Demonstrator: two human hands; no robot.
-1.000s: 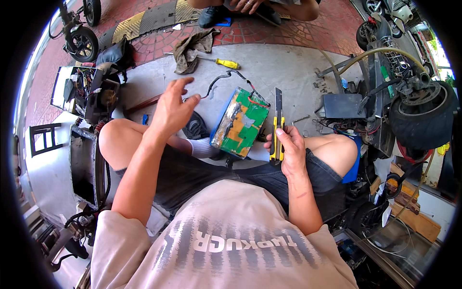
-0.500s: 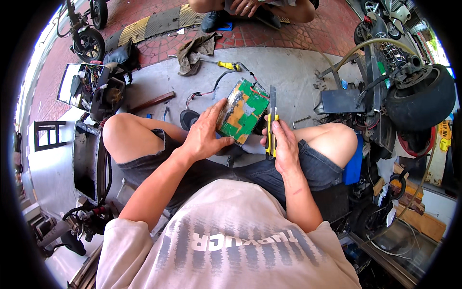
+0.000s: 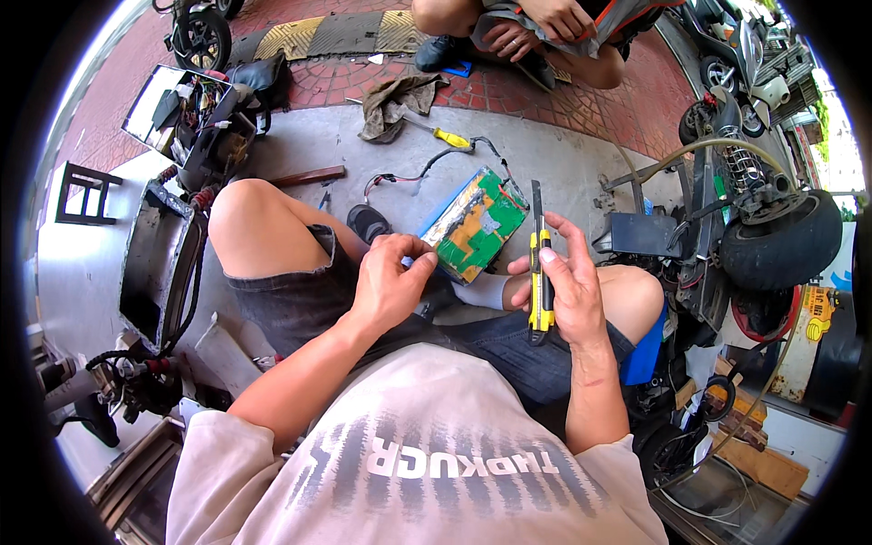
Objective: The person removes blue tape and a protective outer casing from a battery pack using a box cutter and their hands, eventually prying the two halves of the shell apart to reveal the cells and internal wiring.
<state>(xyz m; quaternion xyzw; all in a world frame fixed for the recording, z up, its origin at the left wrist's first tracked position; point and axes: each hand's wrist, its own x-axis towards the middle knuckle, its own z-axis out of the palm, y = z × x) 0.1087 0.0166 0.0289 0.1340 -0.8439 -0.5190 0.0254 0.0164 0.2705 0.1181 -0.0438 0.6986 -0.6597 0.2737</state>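
Observation:
A battery pack (image 3: 479,227) with patches of green, orange and bare grey on top and a blue side sits between my legs. Black and red wires run from its far end. At its near left corner is my left hand (image 3: 392,280), fingers curled and thumb and forefinger pinched against the edge; the exact grip is partly hidden. My right hand (image 3: 572,282), just right of the pack, holds a yellow and black utility knife (image 3: 541,286). Its long blade is out, pointing away from me and apart from the pack.
A yellow-handled screwdriver (image 3: 451,138) and a dirty rag (image 3: 397,104) lie beyond the pack. A wooden-looking bar (image 3: 309,175) is to the left. Opened vehicle parts (image 3: 195,118) stand far left; a fat wheel (image 3: 783,243) is at right. Another person's hands (image 3: 536,27) show across from me.
My left hand has drawn back from lying flat along the pack to a pinch at its near corner. The knife has moved slightly right, off the pack's edge. The view has shifted.

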